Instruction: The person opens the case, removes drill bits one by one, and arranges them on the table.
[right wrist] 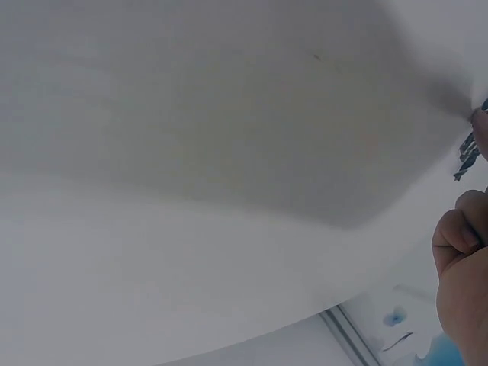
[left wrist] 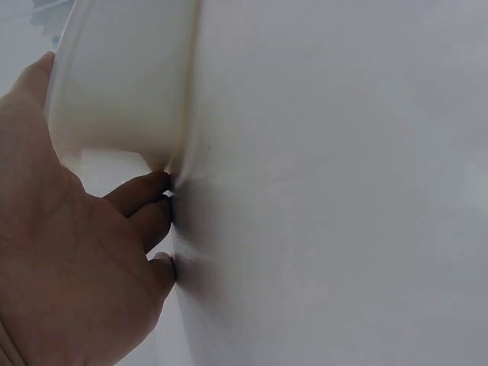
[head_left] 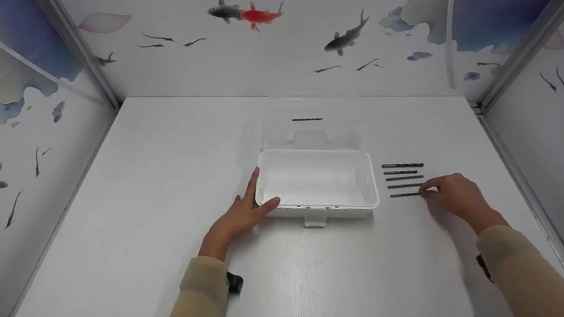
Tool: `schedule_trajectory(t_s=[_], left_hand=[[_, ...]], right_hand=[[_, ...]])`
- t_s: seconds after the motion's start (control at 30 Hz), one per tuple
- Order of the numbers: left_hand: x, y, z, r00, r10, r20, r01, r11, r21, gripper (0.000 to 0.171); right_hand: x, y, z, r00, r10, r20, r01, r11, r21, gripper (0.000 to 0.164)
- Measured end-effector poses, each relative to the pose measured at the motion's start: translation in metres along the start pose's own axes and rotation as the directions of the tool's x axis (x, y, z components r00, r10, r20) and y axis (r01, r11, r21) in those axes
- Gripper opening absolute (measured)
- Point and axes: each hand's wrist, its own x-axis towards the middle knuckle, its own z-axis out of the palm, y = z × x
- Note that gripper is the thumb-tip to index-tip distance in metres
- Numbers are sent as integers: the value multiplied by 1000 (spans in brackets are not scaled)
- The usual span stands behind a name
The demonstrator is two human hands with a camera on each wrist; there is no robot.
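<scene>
A white plastic box (head_left: 318, 180) sits open on the table, its clear lid (head_left: 274, 132) laid back behind it. My left hand (head_left: 241, 215) rests against the box's left front corner, thumb at the rim and fingers spread along the side wall; in the left wrist view its lower fingertips (left wrist: 156, 217) meet the tabletop. Right of the box, several dark drill bits (head_left: 404, 177) lie in a row. My right hand (head_left: 457, 196) pinches the right end of the nearest drill bit (head_left: 402, 195) between thumb and index finger. Fluted metal shows beside a fingertip in the right wrist view.
Another thin dark bit (head_left: 307, 119) shows behind the box, in the area of the clear lid. The front latch (head_left: 315, 217) hangs down. White panels with painted fish (head_left: 345, 35) enclose the white table (head_left: 167, 168) at the back and both sides.
</scene>
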Motion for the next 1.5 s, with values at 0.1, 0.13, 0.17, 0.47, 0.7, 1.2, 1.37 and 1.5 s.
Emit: schedule_trajectory(t_s=[0.1, 0.13, 0.17, 0.47, 0.7, 1.2, 1.37, 1.5], left_hand=[[0, 0, 0, 1000, 5, 1, -5, 1000, 1, 108], [0, -1, 0, 1000, 6, 1, -6, 1000, 0, 109], [0, -1, 0, 1000, 8, 1, -8, 1000, -1, 109], [4, -1, 1, 1000, 13, 1, -13, 1000, 11, 109], [5, -2, 2, 1000, 13, -6, -13, 1000, 13, 109], [3, 0, 1, 1000, -5, -8, 5, 1000, 5, 110], [2, 0, 1, 1000, -1, 3, 1, 1000, 0, 107], [1, -1, 0, 1000, 6, 10, -5, 1000, -12, 105]], right_hand=[[0, 1, -4, 1000, -2, 0, 2, 1000, -4, 19], [0, 1, -6, 1000, -1, 0, 1, 1000, -5, 19], [0, 1, -9, 1000, 1, 0, -1, 1000, -1, 19], [-1, -1, -27, 1000, 4, -5, -4, 999, -36, 25], [2, -9, -43, 999, -20, -25, 18, 997, -77, 24], [21, -38, -93, 997, -65, -41, 59, 987, -147, 23], [29, -48, -110, 994, -103, -31, 95, 976, -197, 24], [37, -61, -120, 992, -120, -25, 110, 965, -236, 25]])
